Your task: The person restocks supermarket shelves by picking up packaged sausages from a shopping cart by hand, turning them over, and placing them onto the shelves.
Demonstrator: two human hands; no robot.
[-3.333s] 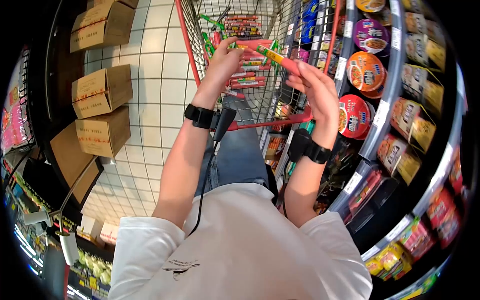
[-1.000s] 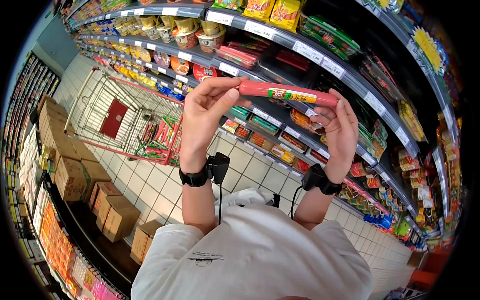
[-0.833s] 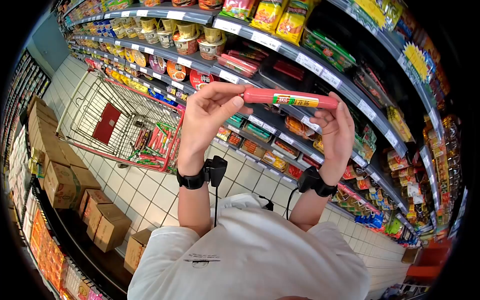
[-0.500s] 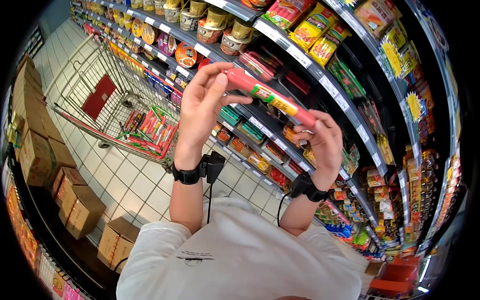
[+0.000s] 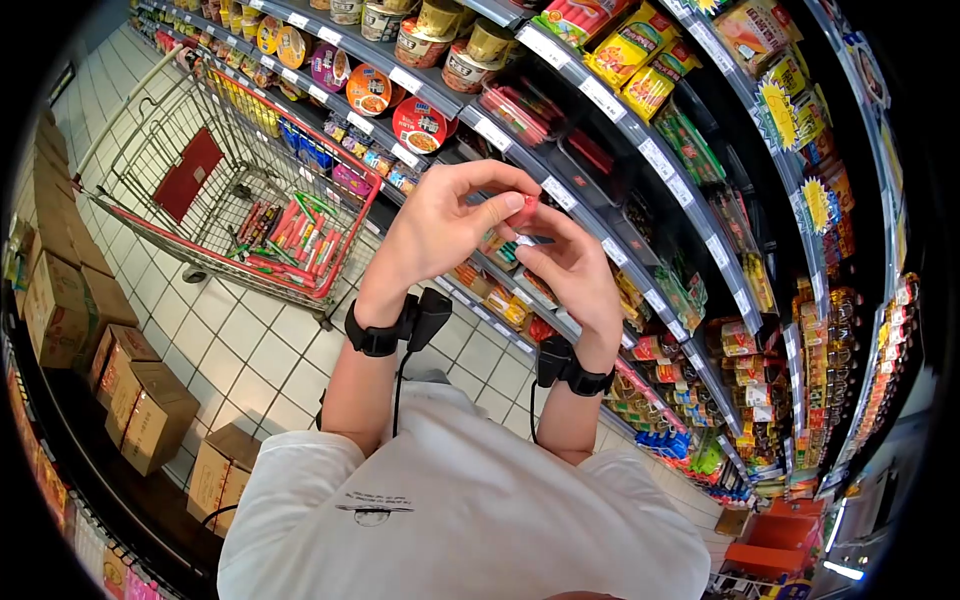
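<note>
A red ham sausage is seen nearly end-on between my hands, so most of its length and its label are hidden. My left hand pinches it with thumb and forefinger. My right hand is closed in close beside it, fingers curled behind the sausage and thumb just below; its exact grip is partly covered. Both hands are in front of the shelf of packed sausages. Several more sausages in red and green wrappers lie in the shopping cart on the left.
Instant noodle bowls line the shelf beyond my hands. Yellow sausage packs sit higher up, with bottles farther right. Cardboard boxes stand along the left side of the tiled floor.
The sausage has turned from lying lengthwise between both hands to pointing nearly end-on. My hands have come together and slightly lower. The view has shifted a little.
</note>
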